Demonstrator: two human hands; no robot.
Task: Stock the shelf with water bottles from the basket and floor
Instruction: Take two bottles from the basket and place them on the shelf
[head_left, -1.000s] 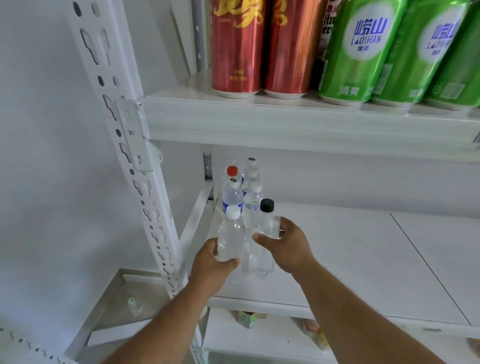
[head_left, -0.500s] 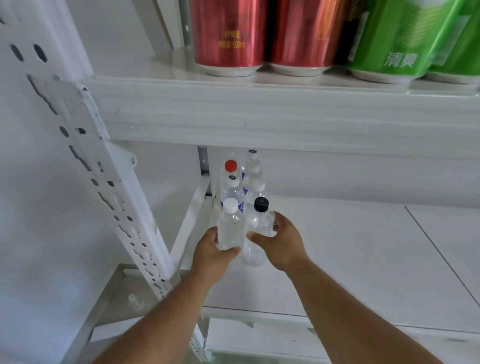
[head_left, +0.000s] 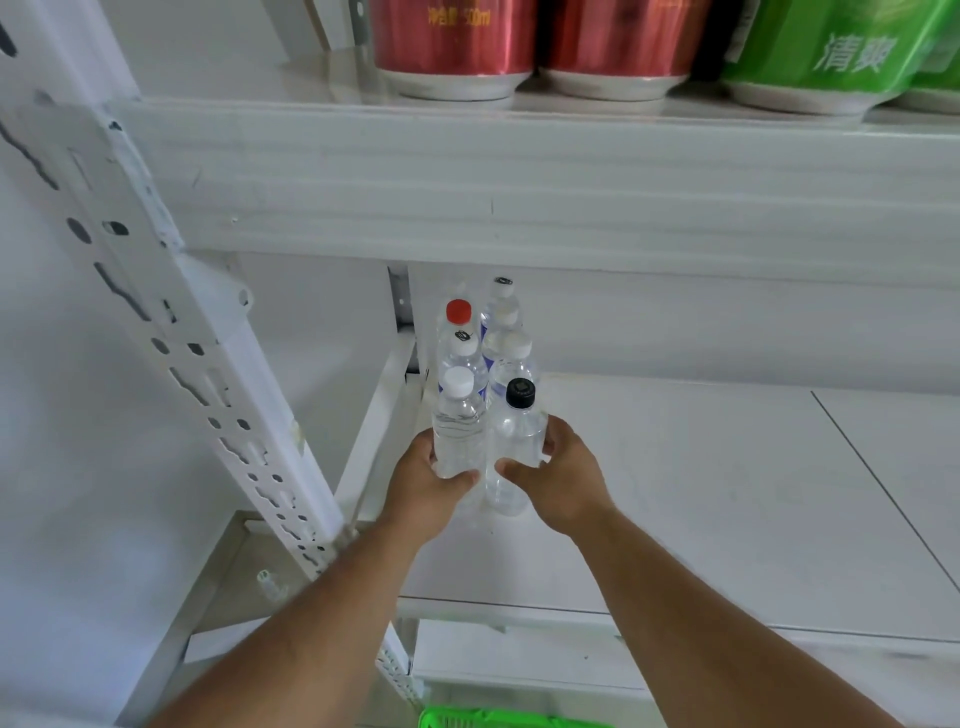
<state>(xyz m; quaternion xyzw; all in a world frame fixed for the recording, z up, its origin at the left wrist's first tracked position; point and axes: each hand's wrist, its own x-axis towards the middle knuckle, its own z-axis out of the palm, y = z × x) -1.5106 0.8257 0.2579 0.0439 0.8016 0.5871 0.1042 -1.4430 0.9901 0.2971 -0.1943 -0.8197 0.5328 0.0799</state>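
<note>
Both hands are on the front pair of bottles at the left end of the shelf (head_left: 675, 493). The left hand (head_left: 423, 486) curls round the lower body of the white-capped bottle (head_left: 457, 426), thumb across its front. The right hand (head_left: 563, 478) wraps the black-capped bottle (head_left: 514, 441) the same way, fingers round its far side, thumb in front. The two bottles stand upright and touch, at the front of a double row; behind them stand more bottles, among them a red-capped bottle (head_left: 458, 312) at the back left. Whether the front pair already rests on the shelf or is just above it I cannot tell.

Full of water, these should feel fairly heavy for their size, and the clear thin plastic will likely give under a hard squeeze. Smooth walls may slip in a damp palm. A hold low on the body, as now, looks best, keeping each one upright while it slides back against the row. Nudging too hard could topple those behind.

Above, red cans (head_left: 457, 47) and green cans (head_left: 831, 52) fill the upper shelf (head_left: 519, 182). A green basket (head_left: 493, 719) shows at the bottom edge, and a slotted upright (head_left: 171, 332) stands to the left.
</note>
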